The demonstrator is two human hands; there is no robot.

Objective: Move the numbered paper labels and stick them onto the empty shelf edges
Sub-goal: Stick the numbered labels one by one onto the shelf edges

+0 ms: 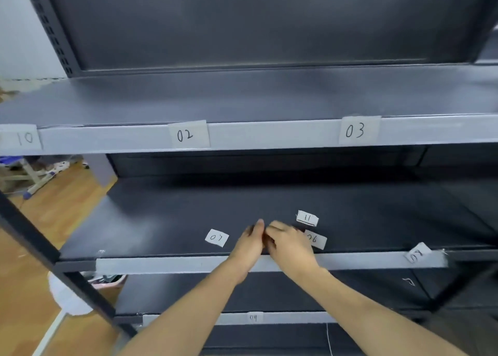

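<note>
The top shelf edge (pixel 269 134) looks finished: label 10 (pixel 25 137), label 02 (pixel 186 135) and label 03 (pixel 355 130) sit flat along it. The bottom shelf edge (pixel 296 317) carries label 04 (pixel 253 317) near its middle. The middle shelf edge (pixel 161 265) is the one left to do, I'd say: its pale strip is bare except at the right end, where label 08 (pixel 417 253) sits crooked and half lifted.

On the dark middle board lie the loose ones. Label 07 (pixel 217 238) is to the left, then the left hand (pixel 249 243) and right hand (pixel 289 245) meet over the board. Next come label 11 (pixel 307 218) farther back and label 06 (pixel 314 239), partly under the right hand. The fingertips are bunched together and touching; whether they pinch a label I cannot tell. The labels are small white paper slips, handwritten in black, slightly curled.
</note>
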